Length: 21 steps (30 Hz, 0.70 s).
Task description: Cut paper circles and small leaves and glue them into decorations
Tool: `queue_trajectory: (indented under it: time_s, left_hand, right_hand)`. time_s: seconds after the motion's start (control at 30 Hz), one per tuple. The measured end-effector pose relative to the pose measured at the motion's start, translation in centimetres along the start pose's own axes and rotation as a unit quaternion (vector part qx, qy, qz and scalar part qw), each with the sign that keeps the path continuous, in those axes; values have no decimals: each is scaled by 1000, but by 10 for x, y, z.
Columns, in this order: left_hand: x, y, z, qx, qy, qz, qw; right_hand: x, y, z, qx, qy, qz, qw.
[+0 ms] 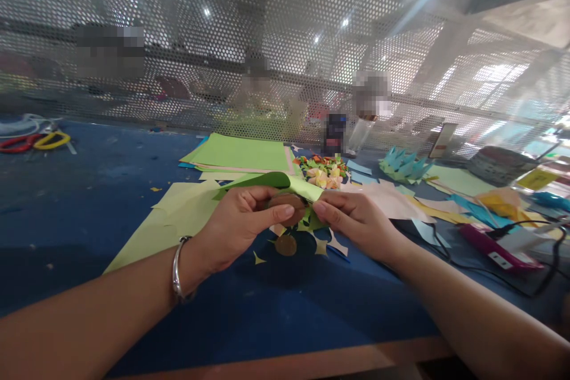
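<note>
My left hand [236,219] presses a round brown disc [291,212] against a curled sheet of green paper [262,180], thumb in front and fingers behind. On the sheet's right end my right hand [356,217] is closed in a pinch; whether it also grips a tool there is hidden. Both hands are raised above the table. Beneath them lies a second brown disc [285,244], among paper offcuts [320,244] with curved cut-outs.
Stacked green sheets [244,151] and pale yellow paper [178,208] lie behind and left. Small folded paper flowers [325,177] sit beyond my hands. Scissors [51,141] rest far left; a purple power strip [499,247] with cables lies right. A perforated metal screen [214,71] borders the back.
</note>
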<state>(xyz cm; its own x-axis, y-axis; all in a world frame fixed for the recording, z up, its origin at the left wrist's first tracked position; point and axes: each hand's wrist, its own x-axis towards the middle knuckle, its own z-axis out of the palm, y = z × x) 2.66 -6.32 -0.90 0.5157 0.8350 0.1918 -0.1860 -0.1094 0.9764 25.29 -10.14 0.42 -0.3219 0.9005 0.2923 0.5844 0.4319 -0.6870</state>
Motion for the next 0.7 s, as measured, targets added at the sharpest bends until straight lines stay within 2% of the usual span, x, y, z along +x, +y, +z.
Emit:
queue_trajectory:
  time_s: [0.17, 0.7]
  left_hand:
    - [-2, 3, 2, 19, 13, -9, 1000]
    - [-3, 5, 0, 77, -4, 11, 997]
  right_hand:
    - [-1, 2, -1, -8, 6, -15, 1000]
    - [-1, 2, -1, -29, 6, -28, 999]
